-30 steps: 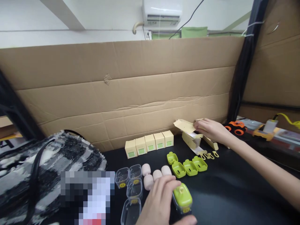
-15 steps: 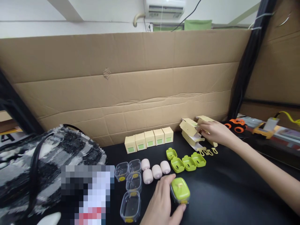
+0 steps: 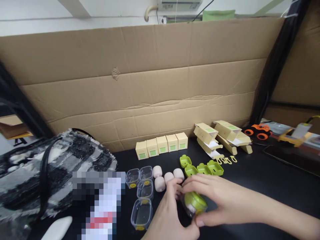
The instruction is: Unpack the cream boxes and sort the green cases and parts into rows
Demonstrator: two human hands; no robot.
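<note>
Black tabletop (image 3: 250, 186): both hands (image 3: 197, 200) cupped around green-lidded box (image 3: 195, 202).

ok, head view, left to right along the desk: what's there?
Black-and-white fuzzy bag → clear plastic tubs → pink rounded pieces → green-lidded case in the grip of both hands → opened cream cartons → orange toy vehicle.

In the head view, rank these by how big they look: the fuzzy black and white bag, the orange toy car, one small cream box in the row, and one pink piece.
1. Bag, by far the largest.
2. Toy car.
3. Cream box.
4. Pink piece.
The box and the pink piece look close; the pink piece is nearer the camera, so that order is unsure.
</note>
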